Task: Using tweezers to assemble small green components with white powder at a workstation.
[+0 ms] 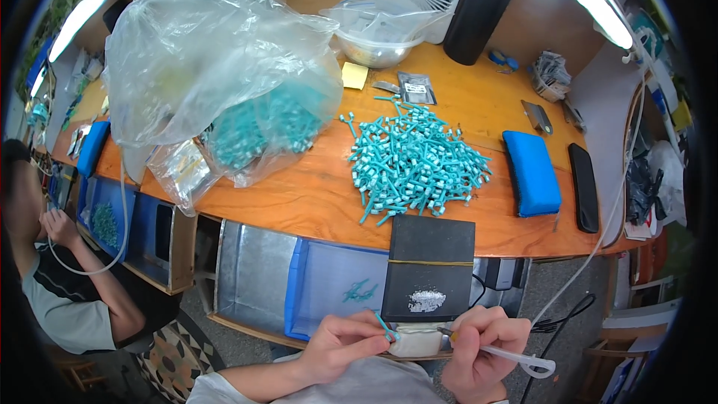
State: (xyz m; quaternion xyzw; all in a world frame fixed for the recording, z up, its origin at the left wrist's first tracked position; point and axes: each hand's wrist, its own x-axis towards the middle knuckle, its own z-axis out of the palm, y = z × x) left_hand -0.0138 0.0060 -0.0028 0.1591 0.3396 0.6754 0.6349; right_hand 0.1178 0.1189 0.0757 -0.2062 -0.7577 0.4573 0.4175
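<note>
My left hand [345,346], at the lower middle, pinches a small teal stick-shaped piece [384,325] between thumb and fingers. In my right hand [486,348] is a slim pen-like tool [446,331] with a clear tube [516,355] running from its rear end. The tool's tip points left toward the teal piece, and I cannot tell whether they touch. Just beyond my hands lies a black pad [431,243] with a tan band round it and a patch of tiny bright stones [427,300] on it. A whitish cushion [417,340] sits below the pad, between my hands.
A heap of teal pieces [415,157] covers the wooden bench [314,187] centre. A large clear bag [217,60] of teal pieces stands left. A blue tray [299,284] holds several pieces. Right are a blue pouch [532,173] and black case [583,187]. Another person [75,277] sits left.
</note>
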